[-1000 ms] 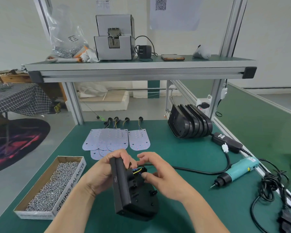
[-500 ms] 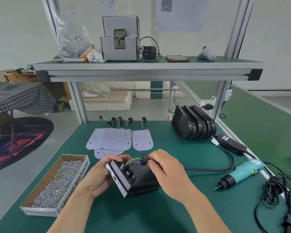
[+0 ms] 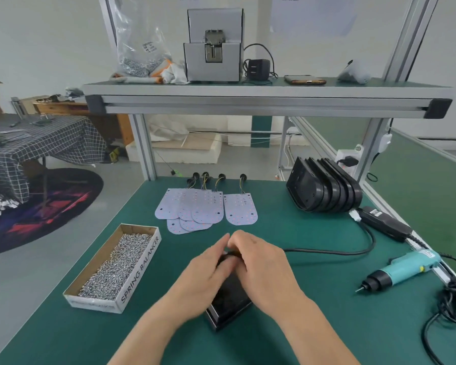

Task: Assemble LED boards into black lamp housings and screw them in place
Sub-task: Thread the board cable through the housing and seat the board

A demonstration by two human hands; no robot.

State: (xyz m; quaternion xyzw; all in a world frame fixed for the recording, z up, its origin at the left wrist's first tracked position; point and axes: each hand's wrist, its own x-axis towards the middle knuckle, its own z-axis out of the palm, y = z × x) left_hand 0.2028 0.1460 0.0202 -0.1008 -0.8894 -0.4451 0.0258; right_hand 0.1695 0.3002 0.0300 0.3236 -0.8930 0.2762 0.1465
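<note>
Resting left hand (image 3: 204,276), fingers straight, on black housing (image 3: 231,301) on near table (image 3: 174,255); curling right hand (image 3: 265,267) over its far end, cannot tell whether gripping.

Left hand (image 3: 205,275) seemingly touches right hand (image 3: 264,268).

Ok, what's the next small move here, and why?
Probably finish pressing at the far end of the housing before reaching for the screwdriver: the left hand and right hand both cover that end, so the fit is hidden, and the screwdriver lies untouched on the mat.
</note>
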